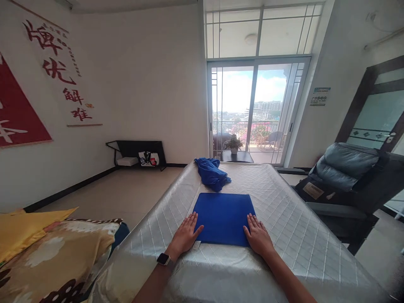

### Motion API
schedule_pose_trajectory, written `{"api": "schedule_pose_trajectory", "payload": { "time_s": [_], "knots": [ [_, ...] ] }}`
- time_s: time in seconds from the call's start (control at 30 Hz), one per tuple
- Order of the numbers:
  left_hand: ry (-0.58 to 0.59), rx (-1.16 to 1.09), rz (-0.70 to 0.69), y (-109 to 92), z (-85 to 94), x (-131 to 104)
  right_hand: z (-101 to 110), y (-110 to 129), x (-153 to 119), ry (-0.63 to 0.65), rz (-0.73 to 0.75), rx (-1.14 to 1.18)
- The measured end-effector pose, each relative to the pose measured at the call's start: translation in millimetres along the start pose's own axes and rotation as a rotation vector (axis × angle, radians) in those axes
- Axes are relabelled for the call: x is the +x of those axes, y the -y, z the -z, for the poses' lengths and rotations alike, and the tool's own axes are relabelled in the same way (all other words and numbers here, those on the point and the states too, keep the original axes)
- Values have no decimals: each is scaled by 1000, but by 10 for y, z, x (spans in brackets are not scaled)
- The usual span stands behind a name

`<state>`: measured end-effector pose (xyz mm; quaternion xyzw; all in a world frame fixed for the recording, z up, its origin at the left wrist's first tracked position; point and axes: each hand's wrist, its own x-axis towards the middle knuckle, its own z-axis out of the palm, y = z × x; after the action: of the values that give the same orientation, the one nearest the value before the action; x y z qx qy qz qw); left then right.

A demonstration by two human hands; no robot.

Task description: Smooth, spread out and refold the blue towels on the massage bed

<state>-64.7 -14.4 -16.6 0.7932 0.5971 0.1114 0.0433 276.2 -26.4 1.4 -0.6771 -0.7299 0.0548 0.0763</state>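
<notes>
A flat blue rectangle of folded cloth lies on the silvery quilted mattress cover. My left hand rests at its left edge, fingers stretched out, thumb over the cloth, a dark watch on the wrist. At the right edge lies my right hand, also flat with fingers extended and the thumb touching the cloth. A small white tag shows by the near left corner. Beyond the rectangle, a crumpled blue cloth sits near the far edge of the cover, apart from both hands.
A patterned blanket and yellow cloth are at the lower left. A dark armchair stands on the right. Behind are a low black rack, a potted plant and sliding glass doors.
</notes>
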Motion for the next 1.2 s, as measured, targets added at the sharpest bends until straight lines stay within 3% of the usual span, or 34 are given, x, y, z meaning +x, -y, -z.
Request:
{"api": "schedule_pose_trajectory", "payload": {
  "time_s": [0.63, 1.2],
  "knots": [
    [-38, 7, -11, -16, 27, -9, -22, -21, 14, -16, 13, 16],
    [5, -6, 11, -79, 136, -62, -37, -30, 12, -26, 18, 32]
  ]
}}
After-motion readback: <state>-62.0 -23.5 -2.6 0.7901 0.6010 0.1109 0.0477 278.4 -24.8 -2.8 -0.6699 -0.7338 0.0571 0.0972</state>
